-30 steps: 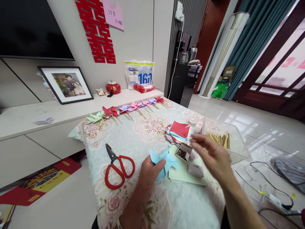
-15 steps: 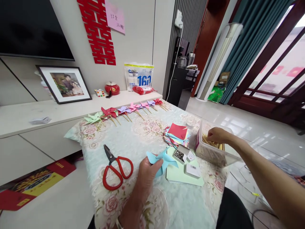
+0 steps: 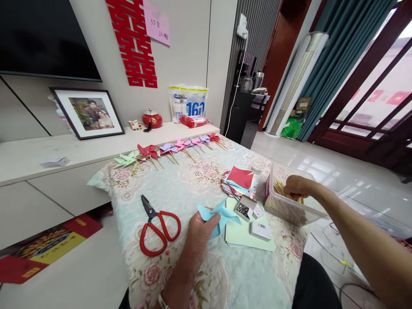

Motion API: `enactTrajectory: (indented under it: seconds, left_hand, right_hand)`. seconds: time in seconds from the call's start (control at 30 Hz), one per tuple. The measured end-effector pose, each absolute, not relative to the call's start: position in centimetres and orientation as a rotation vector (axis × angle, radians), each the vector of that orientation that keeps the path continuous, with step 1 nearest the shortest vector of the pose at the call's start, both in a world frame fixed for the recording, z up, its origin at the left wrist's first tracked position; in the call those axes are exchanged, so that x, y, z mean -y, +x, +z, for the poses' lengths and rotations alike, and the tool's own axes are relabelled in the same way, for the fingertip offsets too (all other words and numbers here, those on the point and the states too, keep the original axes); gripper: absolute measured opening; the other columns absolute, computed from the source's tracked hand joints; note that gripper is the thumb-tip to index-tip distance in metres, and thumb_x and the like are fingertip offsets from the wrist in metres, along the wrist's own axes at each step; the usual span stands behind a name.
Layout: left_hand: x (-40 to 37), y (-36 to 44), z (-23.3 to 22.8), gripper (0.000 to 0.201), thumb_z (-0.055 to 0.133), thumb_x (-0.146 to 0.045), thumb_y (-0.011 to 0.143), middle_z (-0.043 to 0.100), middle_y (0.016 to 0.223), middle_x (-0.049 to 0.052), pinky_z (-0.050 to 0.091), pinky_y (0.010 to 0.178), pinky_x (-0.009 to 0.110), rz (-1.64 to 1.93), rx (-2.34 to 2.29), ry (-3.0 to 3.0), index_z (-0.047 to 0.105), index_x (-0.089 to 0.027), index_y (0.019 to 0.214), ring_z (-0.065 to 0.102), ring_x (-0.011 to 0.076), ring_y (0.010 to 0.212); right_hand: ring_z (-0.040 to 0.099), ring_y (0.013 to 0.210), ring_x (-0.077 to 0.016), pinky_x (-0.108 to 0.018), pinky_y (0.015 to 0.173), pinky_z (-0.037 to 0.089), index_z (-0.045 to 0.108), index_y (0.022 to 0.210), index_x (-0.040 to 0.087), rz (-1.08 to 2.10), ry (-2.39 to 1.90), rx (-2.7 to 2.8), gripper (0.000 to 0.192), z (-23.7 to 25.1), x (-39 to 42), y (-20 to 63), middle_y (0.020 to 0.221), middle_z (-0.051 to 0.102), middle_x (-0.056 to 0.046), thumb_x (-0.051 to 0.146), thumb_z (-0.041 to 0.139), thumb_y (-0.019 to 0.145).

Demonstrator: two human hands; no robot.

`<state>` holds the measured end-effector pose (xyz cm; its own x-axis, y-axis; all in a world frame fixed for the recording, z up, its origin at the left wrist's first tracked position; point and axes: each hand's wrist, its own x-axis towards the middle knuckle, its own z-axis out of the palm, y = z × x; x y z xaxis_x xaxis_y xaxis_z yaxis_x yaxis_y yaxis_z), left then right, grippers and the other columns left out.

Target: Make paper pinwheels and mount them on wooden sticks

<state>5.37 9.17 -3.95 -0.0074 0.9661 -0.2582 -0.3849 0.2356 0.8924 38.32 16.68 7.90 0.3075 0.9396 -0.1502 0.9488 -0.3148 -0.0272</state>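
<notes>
A light blue paper pinwheel (image 3: 222,214) is pinched between the thumb and fingers of my left hand (image 3: 201,229), above the flowered tablecloth. My right hand (image 3: 298,186) reaches down into a clear plastic box (image 3: 285,210) of thin wooden sticks (image 3: 278,186). Its fingers are curled downward among the sticks, and the fingertips are hidden. Between the hands, a small open box of metal fasteners (image 3: 243,210) and a closed white box (image 3: 260,231) rest on light green paper sheets (image 3: 246,240). Red-handled scissors (image 3: 157,227) lie spread to the left of my left hand.
A stack of coloured paper squares (image 3: 238,180) sits behind the fastener box. Several finished pinwheels (image 3: 148,151) on sticks line the table's far edge. Beyond stands a white cabinet (image 3: 96,148) with a framed photo (image 3: 92,113) and a red jar (image 3: 152,120).
My right hand has shifted slightly right and deeper among the sticks in the box. The left hand and the blue pinwheel have stayed in place.
</notes>
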Motion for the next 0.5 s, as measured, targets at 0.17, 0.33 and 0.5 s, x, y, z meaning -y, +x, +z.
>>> enactTrajectory:
  seconds: [0.17,0.33,0.5]
  left_hand:
    - [-8.9,5.4,-3.0,0.032,0.084,-0.034,0.059,0.061,0.057,-0.005,0.04,0.056,0.023,1.245,-1.002,0.663,0.064,-0.015,0.076,0.053,0.0109,0.054]
    - [-8.6,5.2,-1.6,0.032,0.087,-0.031,0.059,0.063,0.062,-0.004,0.042,0.061,0.023,1.288,-0.787,0.549,0.064,-0.015,0.076,0.055,0.0107,0.059]
    - [-8.4,4.7,-1.0,0.036,0.091,-0.027,0.055,0.069,0.072,-0.001,0.048,0.071,0.026,1.352,-0.621,0.457,0.066,-0.015,0.078,0.061,0.0138,0.068]
  right_hand:
    - [0.062,0.051,-0.0213,-0.031,0.053,0.039,0.064,0.052,0.014,-0.134,2.52,-1.661,0.021,12.6,-15.4,38.9,0.048,0.063,-0.01,0.009,0.064,0.072]
    - [0.062,0.062,-0.0183,-0.028,0.057,0.043,0.067,0.079,0.02,-0.324,2.591,-2.123,0.019,13.5,-11.3,34.0,0.077,0.072,-0.006,0.031,0.053,0.087]
    - [0.051,0.06,-0.0157,-0.026,0.054,0.035,0.055,0.068,0.02,-0.958,1.985,-2.558,0.013,6.8,-7.4,23.8,0.063,0.059,-0.001,0.025,0.052,0.08]
